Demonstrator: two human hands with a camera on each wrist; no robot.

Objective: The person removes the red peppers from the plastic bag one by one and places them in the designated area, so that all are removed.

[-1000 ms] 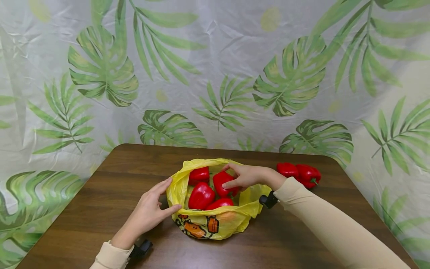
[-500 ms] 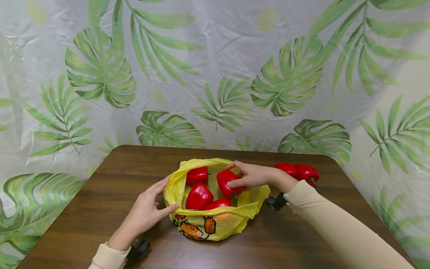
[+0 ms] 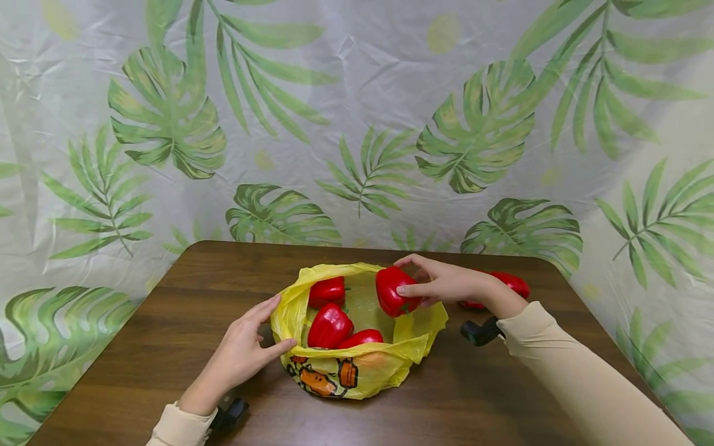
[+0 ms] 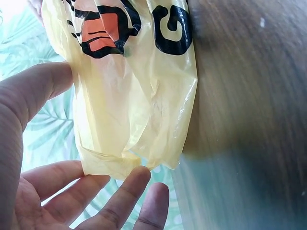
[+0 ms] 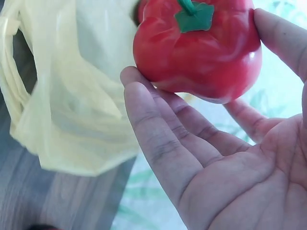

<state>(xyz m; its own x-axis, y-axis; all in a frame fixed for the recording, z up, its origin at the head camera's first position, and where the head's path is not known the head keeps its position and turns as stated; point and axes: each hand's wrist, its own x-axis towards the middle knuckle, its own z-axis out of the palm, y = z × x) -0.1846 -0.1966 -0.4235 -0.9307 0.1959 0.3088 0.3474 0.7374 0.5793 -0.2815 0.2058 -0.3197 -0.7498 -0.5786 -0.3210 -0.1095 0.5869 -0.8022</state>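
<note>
My right hand (image 3: 449, 282) pinches a red bell pepper (image 3: 392, 290) between thumb and fingers, up at the right rim of a yellow plastic bag (image 3: 385, 371). In the right wrist view the green stem (image 5: 194, 19) of this pepper faces the camera. The bag stands with its mouth spread wide, and three more red peppers lie inside, one of them (image 3: 331, 326) in front of another (image 3: 327, 291). At the left side of the bag my left hand (image 3: 237, 347) touches the rim with thumb and fingertips, fingers spread; the left wrist view shows them against the thin plastic (image 4: 115, 110).
Two red peppers (image 3: 510, 283) lie at the back right of the brown wooden table (image 3: 212, 285), partly hidden behind my right wrist. A leaf-patterned curtain (image 3: 368, 93) hangs behind the table. The bag's handle loop (image 5: 12, 91) droops at its right side.
My right hand has lifted the pepper from among the others inside the bag and carried it right and up to the rim. My left hand has stayed at the bag's left side.
</note>
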